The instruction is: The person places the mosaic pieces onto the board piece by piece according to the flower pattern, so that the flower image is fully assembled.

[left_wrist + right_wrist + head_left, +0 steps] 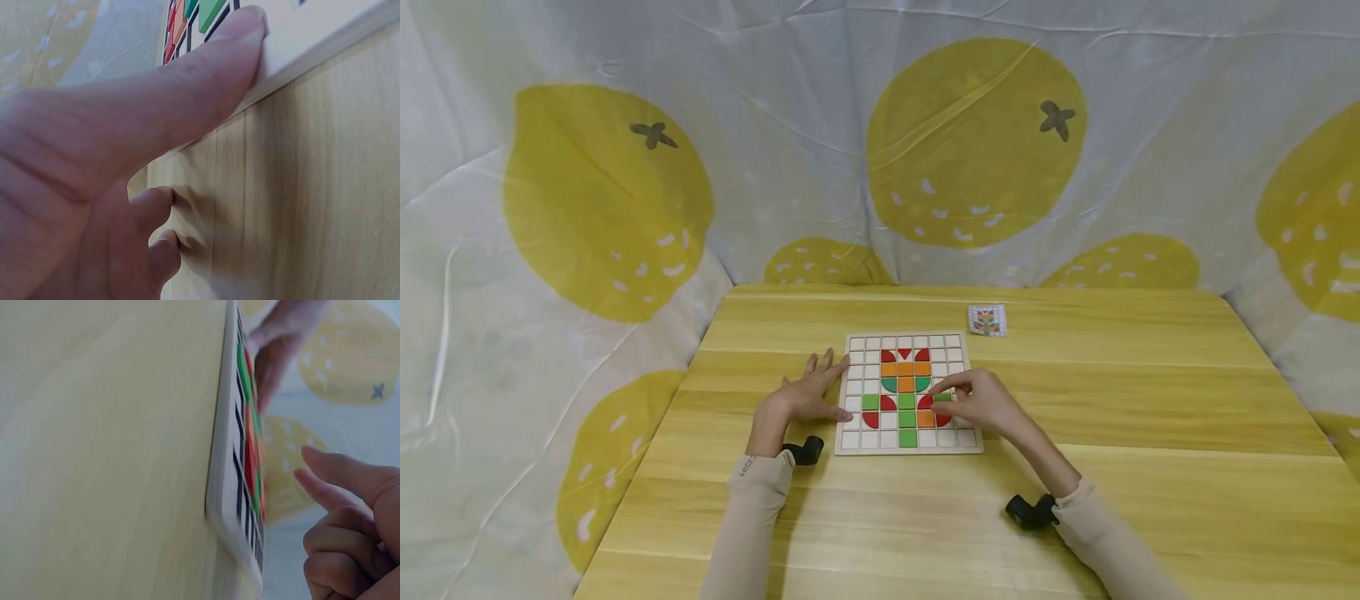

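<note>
A square puzzle board (853,438) with a white grid lies on the table, its coloured tiles forming a flower. Red and orange tiles top the flower, above a column of green squares (907,437). My left hand (801,400) steadies the board's left side, thumb (231,44) pressing on the rim and fingers spread. Over the lower right of the pattern hovers my right hand (985,402), near a red tile (926,402) and an orange square (926,418). In the right wrist view, its thumb and index finger stand slightly apart with nothing between them, the other fingers curled.
A small pattern card (987,320) with a similar flower lies behind the board to the right. The wooden table (1112,358) ends at a hanging cloth (820,125) printed with lemons. Black wrist cameras (1032,512) sit at both sleeves.
</note>
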A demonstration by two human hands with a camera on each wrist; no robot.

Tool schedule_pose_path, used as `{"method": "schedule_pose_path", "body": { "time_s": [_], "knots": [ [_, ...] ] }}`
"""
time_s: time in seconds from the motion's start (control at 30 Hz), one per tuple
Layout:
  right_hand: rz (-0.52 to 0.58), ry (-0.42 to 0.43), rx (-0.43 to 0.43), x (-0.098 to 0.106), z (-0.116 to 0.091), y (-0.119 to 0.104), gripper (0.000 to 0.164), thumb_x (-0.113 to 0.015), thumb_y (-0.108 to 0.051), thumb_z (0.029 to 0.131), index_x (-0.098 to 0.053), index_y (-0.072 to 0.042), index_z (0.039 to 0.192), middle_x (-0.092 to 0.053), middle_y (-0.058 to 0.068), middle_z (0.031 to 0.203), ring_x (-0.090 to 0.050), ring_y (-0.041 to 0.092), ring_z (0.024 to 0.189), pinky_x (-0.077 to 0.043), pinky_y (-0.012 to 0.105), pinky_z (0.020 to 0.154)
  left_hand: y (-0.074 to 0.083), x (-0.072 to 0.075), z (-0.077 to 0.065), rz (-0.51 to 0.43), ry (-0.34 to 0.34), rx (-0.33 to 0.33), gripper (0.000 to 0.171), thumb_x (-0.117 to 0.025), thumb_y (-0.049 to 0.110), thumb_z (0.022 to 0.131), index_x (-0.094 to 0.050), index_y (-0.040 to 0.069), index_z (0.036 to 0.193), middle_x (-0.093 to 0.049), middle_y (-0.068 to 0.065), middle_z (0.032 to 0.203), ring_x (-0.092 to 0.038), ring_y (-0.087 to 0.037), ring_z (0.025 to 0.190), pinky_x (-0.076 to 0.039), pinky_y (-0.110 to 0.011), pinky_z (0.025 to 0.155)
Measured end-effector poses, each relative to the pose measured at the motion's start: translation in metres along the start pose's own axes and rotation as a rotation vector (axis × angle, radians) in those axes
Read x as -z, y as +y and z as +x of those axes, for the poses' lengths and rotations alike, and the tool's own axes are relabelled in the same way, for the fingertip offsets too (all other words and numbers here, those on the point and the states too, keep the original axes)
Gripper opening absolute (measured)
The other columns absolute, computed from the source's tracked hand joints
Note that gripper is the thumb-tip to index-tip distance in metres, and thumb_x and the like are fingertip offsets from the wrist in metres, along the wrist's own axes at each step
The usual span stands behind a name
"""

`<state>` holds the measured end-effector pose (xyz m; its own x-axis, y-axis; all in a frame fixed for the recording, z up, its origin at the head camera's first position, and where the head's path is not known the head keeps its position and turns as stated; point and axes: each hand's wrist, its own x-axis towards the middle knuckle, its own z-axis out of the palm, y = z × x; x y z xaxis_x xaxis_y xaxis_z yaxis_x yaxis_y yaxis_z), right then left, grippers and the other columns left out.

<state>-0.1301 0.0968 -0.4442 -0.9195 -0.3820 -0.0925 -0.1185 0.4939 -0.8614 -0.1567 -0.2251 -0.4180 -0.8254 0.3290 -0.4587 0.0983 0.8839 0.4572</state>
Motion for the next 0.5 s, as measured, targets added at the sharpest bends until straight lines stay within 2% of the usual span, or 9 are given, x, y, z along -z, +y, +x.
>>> {"method": "schedule_pose_path", "body": {
  "time_s": [0.23, 0.33, 0.5],
  "knots": [
    [0.0, 0.033, -0.054, 0.052, -0.039, 0.04, 0.029, -0.08, -0.027, 0.092, -0.079, -0.008, 0.114, -0.03, -0.006, 0.059, -0.026, 0.007, 0.053, -0.028, 0.023, 0.05, -0.002, 0.0, 0.0, -0.008, 0.003, -0.003, 0.101, -0.078, 0.038, 0.092, -0.013, 0.019, 0.168, 0.008, -0.016, 0.175, 0.012, -0.042, 0.161, 0.003, -0.083, 0.116],
    [0.03, 0.016, -0.082, 0.065, -0.053, 0.054, 0.033, -0.079, -0.029, 0.092, -0.078, -0.007, 0.117, -0.029, -0.007, 0.059, -0.025, 0.005, 0.052, -0.029, 0.022, 0.049, -0.002, 0.0, 0.0, -0.01, 0.003, -0.004, 0.101, -0.078, 0.038, 0.092, -0.013, 0.019, 0.168, 0.008, -0.016, 0.175, 0.012, -0.042, 0.161, 0.004, -0.083, 0.116],
    [0.085, -0.06, -0.099, 0.077, -0.074, 0.072, 0.039, -0.082, -0.023, 0.089, -0.075, -0.002, 0.121, -0.026, -0.006, 0.061, -0.024, 0.005, 0.054, -0.027, 0.023, 0.051, -0.002, -0.001, 0.001, -0.009, 0.001, -0.004, 0.101, -0.078, 0.038, 0.092, -0.013, 0.02, 0.168, 0.008, -0.016, 0.175, 0.013, -0.041, 0.161, 0.004, -0.083, 0.116]
  ]
}}
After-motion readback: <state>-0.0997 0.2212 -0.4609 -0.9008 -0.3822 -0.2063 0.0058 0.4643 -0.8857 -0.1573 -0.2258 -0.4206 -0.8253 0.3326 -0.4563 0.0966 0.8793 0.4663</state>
